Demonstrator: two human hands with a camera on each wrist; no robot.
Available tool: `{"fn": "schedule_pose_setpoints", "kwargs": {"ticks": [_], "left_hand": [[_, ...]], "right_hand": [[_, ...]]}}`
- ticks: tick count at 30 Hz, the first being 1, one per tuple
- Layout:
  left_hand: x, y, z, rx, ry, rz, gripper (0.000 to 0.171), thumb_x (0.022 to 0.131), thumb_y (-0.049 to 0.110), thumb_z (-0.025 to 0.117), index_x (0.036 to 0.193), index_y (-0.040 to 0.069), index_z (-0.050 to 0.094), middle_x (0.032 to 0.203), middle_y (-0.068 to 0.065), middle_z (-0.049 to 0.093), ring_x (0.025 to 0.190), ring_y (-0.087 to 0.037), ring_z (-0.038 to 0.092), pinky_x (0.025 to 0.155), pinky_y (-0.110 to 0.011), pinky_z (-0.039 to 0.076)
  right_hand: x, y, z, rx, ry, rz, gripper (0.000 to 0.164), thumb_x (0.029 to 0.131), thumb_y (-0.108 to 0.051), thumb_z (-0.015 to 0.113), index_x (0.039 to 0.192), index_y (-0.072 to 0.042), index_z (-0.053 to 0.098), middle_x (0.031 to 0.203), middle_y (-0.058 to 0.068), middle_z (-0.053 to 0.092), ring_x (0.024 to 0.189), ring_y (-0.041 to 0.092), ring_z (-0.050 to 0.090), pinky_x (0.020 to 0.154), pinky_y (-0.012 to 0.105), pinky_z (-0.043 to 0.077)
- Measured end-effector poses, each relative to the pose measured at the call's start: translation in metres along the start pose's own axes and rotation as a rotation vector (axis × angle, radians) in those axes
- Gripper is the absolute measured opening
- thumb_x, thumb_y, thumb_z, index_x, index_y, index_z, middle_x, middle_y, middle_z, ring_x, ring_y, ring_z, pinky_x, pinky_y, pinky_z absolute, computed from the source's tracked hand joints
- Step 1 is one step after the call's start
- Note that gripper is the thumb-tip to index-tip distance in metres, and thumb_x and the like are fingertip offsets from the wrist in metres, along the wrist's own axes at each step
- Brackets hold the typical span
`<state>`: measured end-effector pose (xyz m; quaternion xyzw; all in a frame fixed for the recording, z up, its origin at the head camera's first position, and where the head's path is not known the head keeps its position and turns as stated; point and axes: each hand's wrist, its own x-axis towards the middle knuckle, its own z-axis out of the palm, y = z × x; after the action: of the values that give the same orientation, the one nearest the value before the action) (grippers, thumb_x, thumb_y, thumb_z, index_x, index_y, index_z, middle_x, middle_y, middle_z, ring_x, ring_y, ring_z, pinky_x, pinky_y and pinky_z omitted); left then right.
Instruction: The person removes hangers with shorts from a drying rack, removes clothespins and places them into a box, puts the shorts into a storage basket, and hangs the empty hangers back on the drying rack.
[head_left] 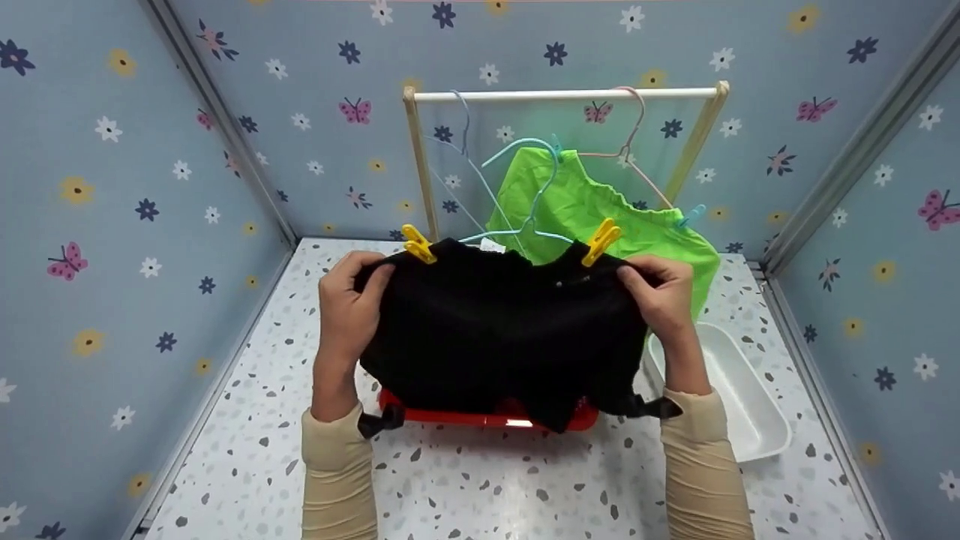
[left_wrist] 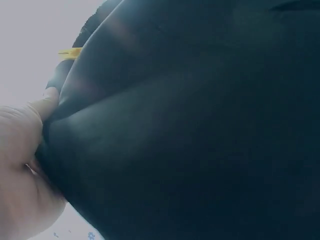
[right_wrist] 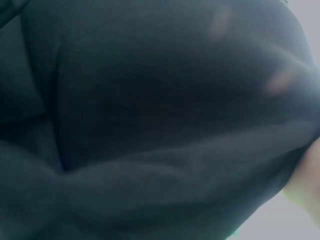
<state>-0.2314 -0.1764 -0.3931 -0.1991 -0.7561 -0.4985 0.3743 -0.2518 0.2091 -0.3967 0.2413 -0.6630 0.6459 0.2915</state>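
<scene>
A black garment (head_left: pixel 495 322) hangs spread between both hands, fixed to a light blue hanger (head_left: pixel 536 217) by two yellow clothespins (head_left: pixel 602 241). My left hand (head_left: pixel 351 300) pinches its upper left edge, thumb in front; the left wrist view shows the same grip beside a yellow clothespin (left_wrist: pixel 71 53). At the upper right edge my right hand (head_left: pixel 664 292) pinches the cloth between thumb and fingers. Black fabric (right_wrist: pixel 160 110) fills most of the right wrist view, with only a bit of that hand at the side. The hanger's hook stands free of the rail.
Behind, a rack with a white rail (head_left: pixel 562 95) carries a bluish hanger (head_left: pixel 466 127) and a pink hanger (head_left: pixel 637 127) with a bright green garment (head_left: pixel 600 202) clipped on by blue clothespins. A red basket (head_left: pixel 480 418) sits beneath the black cloth. A white tray (head_left: pixel 750 397) lies at the right.
</scene>
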Motion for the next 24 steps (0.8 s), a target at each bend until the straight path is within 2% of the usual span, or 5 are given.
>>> {"fn": "schedule_pose_setpoints", "kwargs": {"ticks": [5, 10, 15, 19, 24], "left_hand": [[0.002, 0.009, 0.002, -0.021, 0.077, 0.033, 0.002, 0.087, -0.005, 0.068, 0.086, -0.005, 0.066, 0.082, -0.011, 0.065, 0.078, -0.019, 0.060, 0.074, -0.026, 0.045], [-0.003, -0.003, 0.004, -0.029, 0.124, 0.058, 0.007, 0.086, -0.006, 0.069, 0.086, 0.000, 0.068, 0.083, -0.006, 0.066, 0.077, -0.018, 0.060, 0.074, -0.028, 0.045], [-0.001, 0.009, 0.008, -0.038, 0.129, 0.086, 0.008, 0.084, -0.011, 0.068, 0.084, -0.004, 0.066, 0.080, -0.011, 0.065, 0.076, -0.018, 0.060, 0.073, -0.027, 0.045], [0.001, 0.026, 0.011, -0.044, 0.115, 0.118, 0.008, 0.082, -0.015, 0.068, 0.081, -0.007, 0.065, 0.077, -0.015, 0.063, 0.074, -0.019, 0.060, 0.072, -0.027, 0.045], [0.000, 0.028, 0.016, -0.050, 0.100, 0.136, 0.009, 0.081, -0.015, 0.068, 0.081, -0.007, 0.065, 0.077, -0.015, 0.063, 0.073, -0.019, 0.059, 0.071, -0.026, 0.045]], "right_hand": [[0.000, -0.004, 0.001, -0.114, -0.082, 0.009, 0.005, 0.080, 0.011, 0.068, 0.083, 0.015, 0.067, 0.075, 0.007, 0.068, 0.068, 0.006, 0.060, 0.065, 0.020, 0.046], [0.002, -0.020, 0.001, -0.187, -0.184, 0.095, 0.024, 0.084, 0.008, 0.066, 0.108, 0.013, 0.064, 0.092, 0.022, 0.066, 0.084, 0.011, 0.061, 0.078, 0.024, 0.044], [0.009, -0.016, 0.001, -0.064, -0.183, 0.143, 0.032, 0.093, 0.009, 0.057, 0.125, 0.010, 0.056, 0.108, 0.025, 0.064, 0.099, 0.016, 0.062, 0.087, 0.025, 0.045], [0.013, -0.012, 0.003, 0.034, -0.136, 0.169, 0.029, 0.095, 0.002, 0.057, 0.123, 0.010, 0.057, 0.106, 0.016, 0.066, 0.094, 0.019, 0.063, 0.083, 0.026, 0.048], [0.013, -0.008, 0.005, 0.100, -0.098, 0.197, 0.025, 0.095, 0.000, 0.058, 0.118, 0.012, 0.059, 0.097, 0.009, 0.065, 0.085, 0.017, 0.060, 0.079, 0.027, 0.048]]}}
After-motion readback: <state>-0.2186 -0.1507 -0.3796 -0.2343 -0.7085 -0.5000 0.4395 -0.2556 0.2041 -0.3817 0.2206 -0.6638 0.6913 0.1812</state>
